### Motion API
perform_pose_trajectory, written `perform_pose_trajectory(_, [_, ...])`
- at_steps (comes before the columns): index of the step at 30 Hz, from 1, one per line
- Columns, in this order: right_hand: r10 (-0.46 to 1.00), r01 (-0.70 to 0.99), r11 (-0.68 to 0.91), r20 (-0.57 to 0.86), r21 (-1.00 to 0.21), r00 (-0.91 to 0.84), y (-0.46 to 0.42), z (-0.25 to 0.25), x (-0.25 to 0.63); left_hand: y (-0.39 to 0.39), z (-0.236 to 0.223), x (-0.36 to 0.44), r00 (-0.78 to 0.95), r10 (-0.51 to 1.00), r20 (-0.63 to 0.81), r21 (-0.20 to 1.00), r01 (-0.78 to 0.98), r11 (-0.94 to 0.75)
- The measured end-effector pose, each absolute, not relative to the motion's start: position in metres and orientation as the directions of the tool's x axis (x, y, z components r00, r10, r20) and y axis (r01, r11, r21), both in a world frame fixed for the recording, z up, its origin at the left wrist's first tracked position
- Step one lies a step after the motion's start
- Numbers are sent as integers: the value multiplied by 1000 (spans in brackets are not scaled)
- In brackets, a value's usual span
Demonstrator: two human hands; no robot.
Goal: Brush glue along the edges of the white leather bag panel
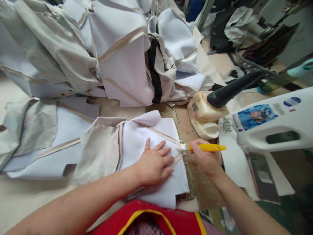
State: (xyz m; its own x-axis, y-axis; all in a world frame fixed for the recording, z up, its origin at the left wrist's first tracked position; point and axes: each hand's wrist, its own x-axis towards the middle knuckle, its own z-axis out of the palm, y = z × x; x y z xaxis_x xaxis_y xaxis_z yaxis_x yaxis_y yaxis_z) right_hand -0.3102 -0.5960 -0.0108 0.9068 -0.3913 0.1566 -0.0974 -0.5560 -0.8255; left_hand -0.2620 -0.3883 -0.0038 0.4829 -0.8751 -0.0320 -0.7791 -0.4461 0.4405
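Yellow-handled paintbrush (211, 147) at right edge of white panel (134, 143).
Right hand (204, 156) grips the brush near its ferrule; left hand (156, 163), fingers spread, grasping nothing, rests flat on the panel near the beige strip (158, 132). Panel's right edge lies on the stained board (206, 189). Judgement: light outward strokes, firm palm, should prevent buckling.

White panel (133, 138) brightly lit, shadows soft; right edge dimmer, blurred, stretched.

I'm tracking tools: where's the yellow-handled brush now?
Right of centre in the head view, the yellow-handled brush is in the right hand, bristles at the white fabric panel's right edge.
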Motion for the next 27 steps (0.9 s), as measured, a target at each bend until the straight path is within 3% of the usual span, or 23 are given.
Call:
perform_pose_trajectory(3, [-386, -64, -558, 190, -827, 903, -592, -13, -302, -387, -10, -276, 505, -862, -46, 442, -764, -471])
perform_pose_trajectory(11, [-337, -244, -544, -57, -803, 940, -580, -37, -401, -390, -25, -283, 539, -843, 0, 385, -777, -497])
perform_pose_trajectory(14, [-372, -215, -554, 7, -805, 928, -582, -32, -395, -391, -25, -286, 540, -842, 12, 359, -788, -500])
perform_pose_trajectory(18, [-365, -64, -611, 209, -789, 907, -586, -26, -353, -392, -27, -289, 544, -839, 26, 324, -798, -508])
perform_pose_trajectory(20, [-346, -44, -629, 229, -776, 910, -586, -31, -350, -392, -29, -290, 543, -839, 38, 317, -803, -505])
perform_pose_trajectory(24, [-288, -93, -629, 120, -771, 950, -579, -45, -398, -392, -32, -291, 541, -839, 62, 306, -810, -500])
perform_pose_trajectory(27, [-340, -196, -584, 18, -788, 940, -574, -47, -438, -392, -35, -291, 539, -839, 72, 306, -813, -496])
